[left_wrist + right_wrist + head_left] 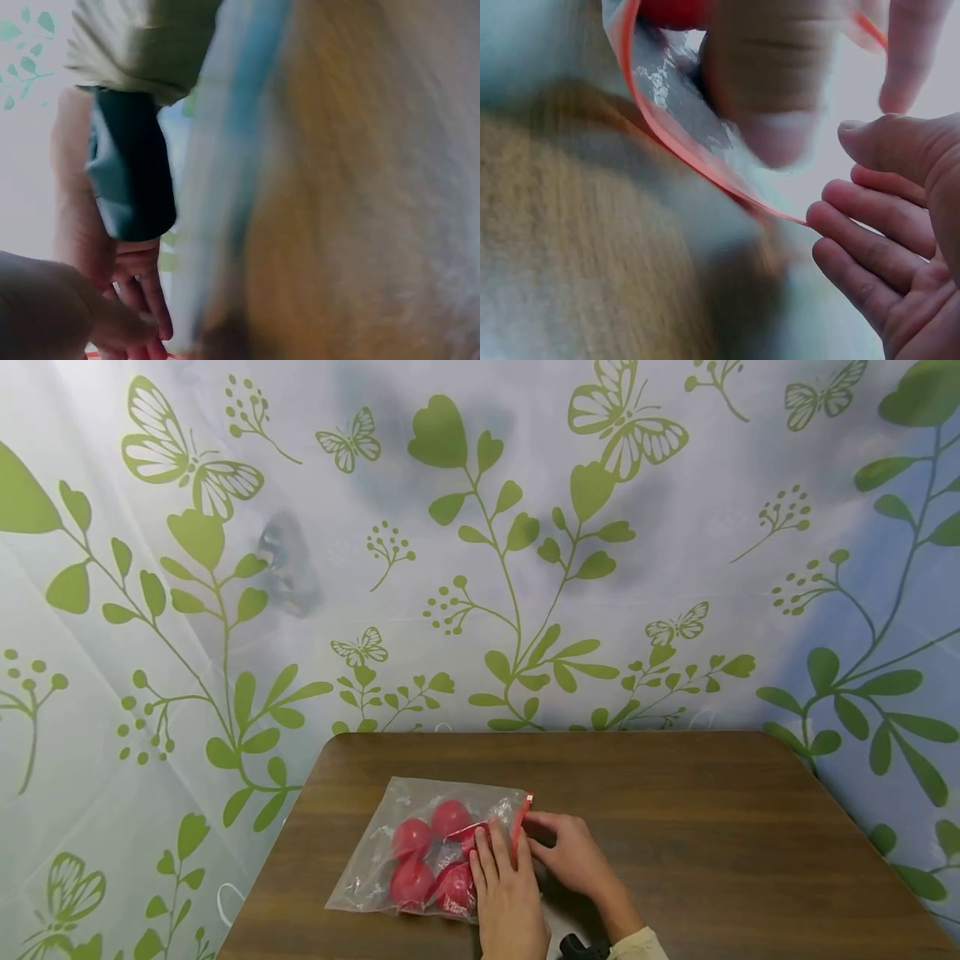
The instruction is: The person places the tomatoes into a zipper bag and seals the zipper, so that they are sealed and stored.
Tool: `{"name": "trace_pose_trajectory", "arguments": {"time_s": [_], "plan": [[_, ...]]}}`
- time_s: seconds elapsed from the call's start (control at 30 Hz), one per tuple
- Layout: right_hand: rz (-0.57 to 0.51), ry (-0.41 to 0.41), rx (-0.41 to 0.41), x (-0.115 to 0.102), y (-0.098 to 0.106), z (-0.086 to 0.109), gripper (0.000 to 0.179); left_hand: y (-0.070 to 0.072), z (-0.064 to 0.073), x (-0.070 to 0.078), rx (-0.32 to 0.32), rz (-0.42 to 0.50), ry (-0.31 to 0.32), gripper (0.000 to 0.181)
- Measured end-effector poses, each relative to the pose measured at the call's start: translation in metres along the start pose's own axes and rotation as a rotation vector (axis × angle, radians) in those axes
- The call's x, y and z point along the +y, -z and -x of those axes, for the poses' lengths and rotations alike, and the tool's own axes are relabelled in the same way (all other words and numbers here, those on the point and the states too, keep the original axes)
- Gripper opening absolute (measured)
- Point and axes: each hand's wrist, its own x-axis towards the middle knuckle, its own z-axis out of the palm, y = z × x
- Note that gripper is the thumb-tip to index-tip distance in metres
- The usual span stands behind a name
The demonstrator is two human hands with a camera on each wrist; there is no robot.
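A clear zip bag (367, 860) with a red zip edge lies on the table, holding several red balls (412, 883). My left hand (510, 893) rests over the bag's right part, its fingers straight across the plastic and nearest balls. Just right of it, my right hand (573, 852) is at the red-edged mouth. In the right wrist view, the red zip edge (686, 159) curves open and meets the right fingertips; the thumb stands apart from those fingers (877, 210). The left wrist view shows the left thumb (90, 307) beside the right hand (139, 289).
The brown wooden table (675, 827) extends beyond the bag on the right and at the back. Behind it hangs a pale curtain (480, 560) printed with green leaves and butterflies. A black device (131, 165) is strapped at the right wrist, below a pale sleeve (142, 45).
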Motion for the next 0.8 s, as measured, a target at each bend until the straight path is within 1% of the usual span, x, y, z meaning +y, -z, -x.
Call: {"name": "trace_pose_trajectory", "arguments": {"time_s": [0.07, 0.13, 0.23, 0.33, 0.4, 0.47, 0.6, 0.73, 0.8], "plan": [[-0.036, -0.039, 0.014, -0.001, 0.002, 0.002, 0.034, 0.006, -0.001, 0.000, 0.018, 0.026, -0.019, 0.097], [-0.071, -0.084, 0.018, -0.003, 0.004, 0.004, 0.034, 0.014, -0.003, -0.001, 0.021, 0.069, -0.036, 0.095], [-0.103, -0.133, 0.036, -0.007, 0.009, 0.008, 0.033, 0.028, -0.010, -0.005, 0.013, 0.160, -0.057, 0.092], [-0.120, -0.176, 0.058, -0.013, 0.014, 0.014, 0.035, 0.041, -0.019, -0.013, -0.001, 0.215, -0.068, 0.092], [-0.132, -0.205, 0.077, -0.019, 0.019, 0.019, 0.038, 0.050, -0.026, -0.020, -0.009, 0.217, -0.087, 0.091], [-0.142, -0.242, 0.096, -0.027, 0.022, 0.024, 0.042, 0.059, -0.034, -0.027, -0.012, 0.200, -0.106, 0.091], [-0.184, -0.339, 0.135, -0.046, 0.028, 0.037, 0.049, 0.075, -0.051, -0.042, -0.018, 0.173, -0.152, 0.089], [-0.261, -0.436, 0.146, -0.065, 0.030, 0.054, 0.054, 0.088, -0.068, -0.053, -0.074, 0.155, -0.176, 0.087], [-0.308, -0.471, 0.130, -0.073, 0.030, 0.062, 0.057, 0.093, -0.076, -0.057, -0.106, 0.146, -0.187, 0.086]]}}
